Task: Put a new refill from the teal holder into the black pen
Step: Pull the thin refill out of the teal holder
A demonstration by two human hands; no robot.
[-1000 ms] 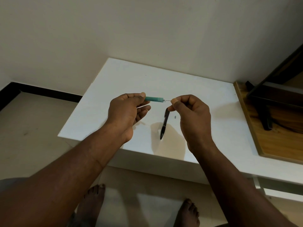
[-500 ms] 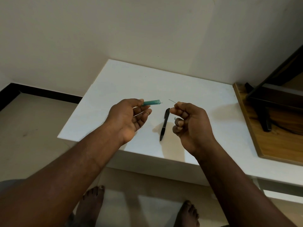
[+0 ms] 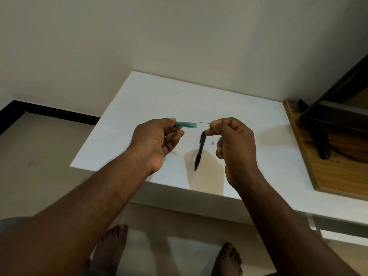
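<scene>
The refill (image 3: 204, 123), a thin dark lead, is out of the teal holder (image 3: 186, 124) and pinched between the thumb and forefinger of our right hand (image 3: 232, 140), held level above the middle of the white table (image 3: 159, 92). From the head camera, the only view we have, the refill's free tip points toward the holder's open mouth and sits just beside it, not touching.

Our left hand (image 3: 157, 140) grips the closed end of the holder between thumb and forefinger, its other fingers loosely curled and open below. A second lead seems to poke slightly out of the holder's mouth, and another thin line crosses the left palm; we cannot tell what that one is.

The black pen (image 3: 199, 151) lies flat on the table between our hands, toward the near edge, with neither hand touching it. A tiny grey piece (image 3: 212, 143) rests just beside it; it may be the pen's cap or eraser, though it is too small to be sure.

So we judge the drawing-out done. Left to do: set the holder down, pick up the pen, feed the refill in and close it.
</scene>
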